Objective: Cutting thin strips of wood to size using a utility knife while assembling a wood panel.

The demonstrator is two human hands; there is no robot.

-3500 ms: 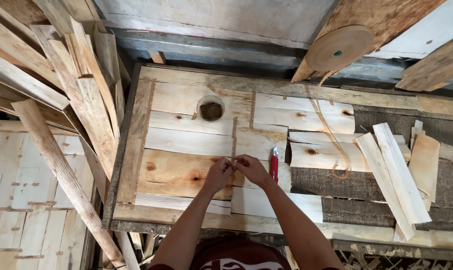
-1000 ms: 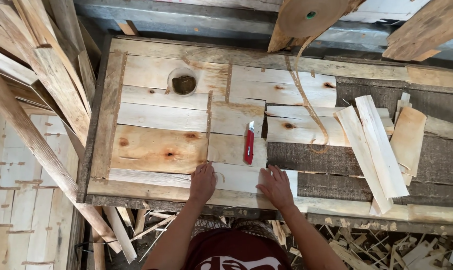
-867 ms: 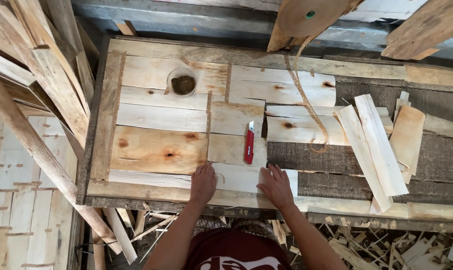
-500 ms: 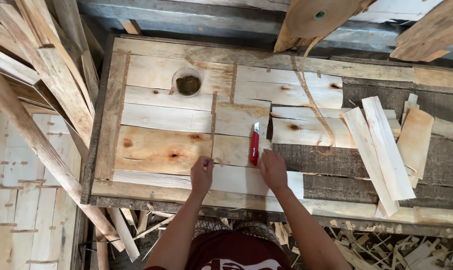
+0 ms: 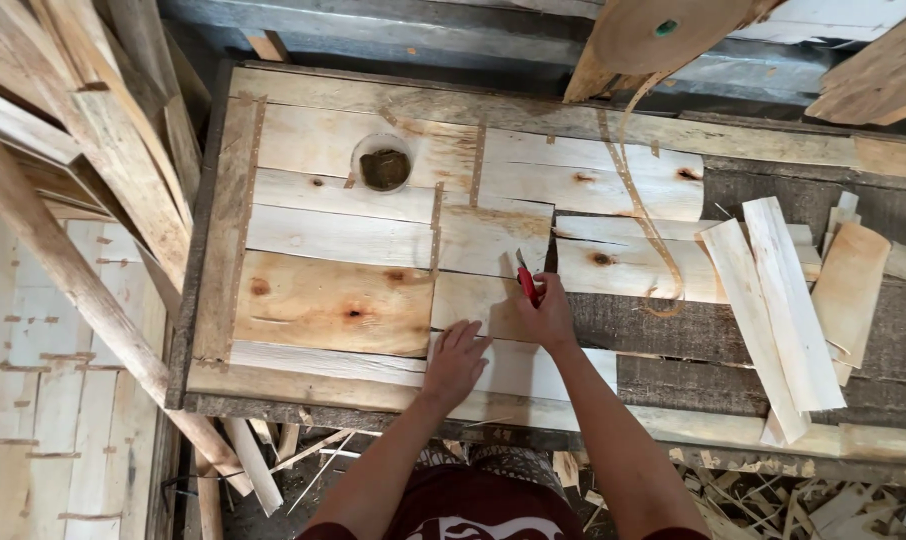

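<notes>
Surface (image 5: 223, 260) is a wooden bench covered in pale veneer pieces taped edge to edge, with a round hole (image 5: 384, 166) near the far left corner. Loose veneer strips (image 5: 773, 310) are stacked toward the right edge, and a tape roll (image 5: 663, 30) hangs above the far edge, its tape tail (image 5: 643, 220) trailing down onto the sheets. Change since half a second ago: right hand (image 5: 548, 318) has moved up off the near-edge sheet and closed around the red utility knife (image 5: 526, 278), which had been lying free mid-surface a second ago. Left hand (image 5: 455, 362) has barely shifted: flat, fingers spread, pressing the veneer sheet (image 5: 513, 365) near the near edge and grasping nothing. My read: the work has gone from positioning the sheet to cutting or trimming it, left hand acting as hold-down. Knife sits about mid-surface, just right of the vertical seam between sheets. Its long axis runs roughly near-to-far, tilted a little left; tip end points to the far edge, handle buried in the right hand. Can't tell whether the blade is extended.
</notes>
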